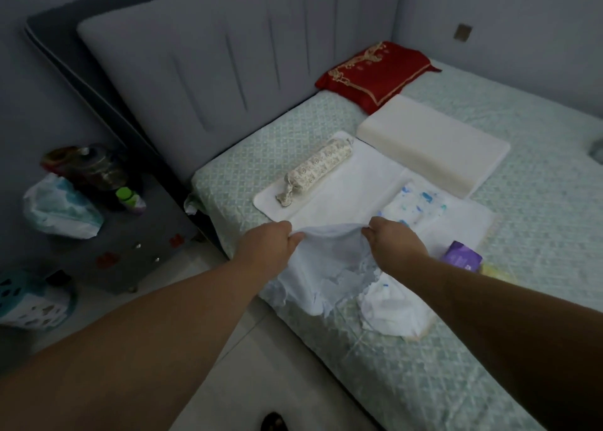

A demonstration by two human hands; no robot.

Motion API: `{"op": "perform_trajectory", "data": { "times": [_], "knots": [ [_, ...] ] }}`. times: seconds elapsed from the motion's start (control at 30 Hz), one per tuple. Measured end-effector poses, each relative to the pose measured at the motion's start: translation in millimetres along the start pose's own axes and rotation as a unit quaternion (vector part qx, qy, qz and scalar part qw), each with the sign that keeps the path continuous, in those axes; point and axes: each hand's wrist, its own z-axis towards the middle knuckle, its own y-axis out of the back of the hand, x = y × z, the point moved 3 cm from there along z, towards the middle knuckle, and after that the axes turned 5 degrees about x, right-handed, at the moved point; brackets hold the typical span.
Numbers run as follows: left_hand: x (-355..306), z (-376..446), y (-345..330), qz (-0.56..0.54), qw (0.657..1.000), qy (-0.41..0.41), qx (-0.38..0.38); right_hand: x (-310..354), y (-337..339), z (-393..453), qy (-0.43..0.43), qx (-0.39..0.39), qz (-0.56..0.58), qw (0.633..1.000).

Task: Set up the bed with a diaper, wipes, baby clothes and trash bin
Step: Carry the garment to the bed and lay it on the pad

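I'm holding the baby garment [326, 267] by its top edge, my left hand [270, 244] pinching one corner and my right hand [390, 239] the other, fingers curled tight on the cloth. It's hanging toward me over the bed [489, 349] edge, stretched side to side between both grips. The diaper [414, 208] is lying just beyond my right hand, on the white mat [352, 182].

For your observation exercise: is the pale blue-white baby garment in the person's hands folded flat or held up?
Held up, unfolded: left hand and right hand each pinch the pale blue-white baby garment by its top edge; its lower part drapes crumpled.
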Motion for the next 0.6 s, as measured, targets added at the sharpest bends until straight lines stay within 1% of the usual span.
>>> {"op": "perform_trajectory", "data": {
  "times": [0.17,0.3,0.5,0.6],
  "knots": [
    [26.4,33.7,-23.8,0.014,0.999,-0.017,0.026,1.1,-29.6,25.2,-0.026,0.013,0.003,1.0],
    [44.1,62.4,-41.5,0.002,0.999,-0.023,0.036,-2.7,-48.6,56.5,-0.04,0.035,0.013,0.998],
    [66.6,112.1,-61.3,-0.019,1.0,0.01,0.022,-13.2,-69.4,110.9,-0.041,0.058,0.01,0.997],
    [72.1,133.5,-72.8,-0.015,1.0,0.01,0.025,-19.9,-79.8,132.2,-0.047,0.065,0.013,0.997]
  ]
}}
